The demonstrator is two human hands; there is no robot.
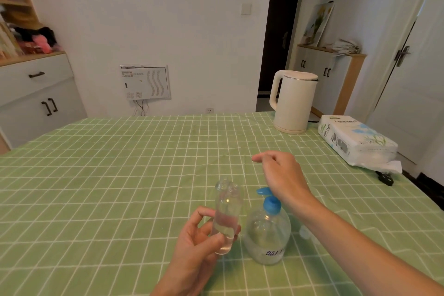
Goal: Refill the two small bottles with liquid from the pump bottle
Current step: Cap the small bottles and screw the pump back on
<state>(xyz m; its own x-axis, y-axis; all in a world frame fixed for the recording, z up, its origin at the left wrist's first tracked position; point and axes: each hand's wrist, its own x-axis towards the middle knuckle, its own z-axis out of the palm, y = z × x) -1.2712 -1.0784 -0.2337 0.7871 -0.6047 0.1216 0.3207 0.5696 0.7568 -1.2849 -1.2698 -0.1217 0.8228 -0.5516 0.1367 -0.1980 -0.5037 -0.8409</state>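
Observation:
My left hand (194, 243) grips a small clear bottle (227, 216) near its base and holds it upright, just left of the pump bottle (266, 235). The small bottle is partly filled with clear liquid. The pump bottle is round and clear with a blue pump head (270, 202), and it stands on the green checked tablecloth (120, 175). My right hand (281, 175) hovers over the pump head with relaxed fingers and holds nothing. A small pale object, possibly the second small bottle (306, 232), lies right of the pump bottle, mostly hidden behind my right forearm.
A cream electric kettle (292, 101) stands at the table's far right. A pack of tissue paper (355, 142) lies near the right edge, with a black plug (385, 179) beside it. Cabinets line the walls on the left and at the back right.

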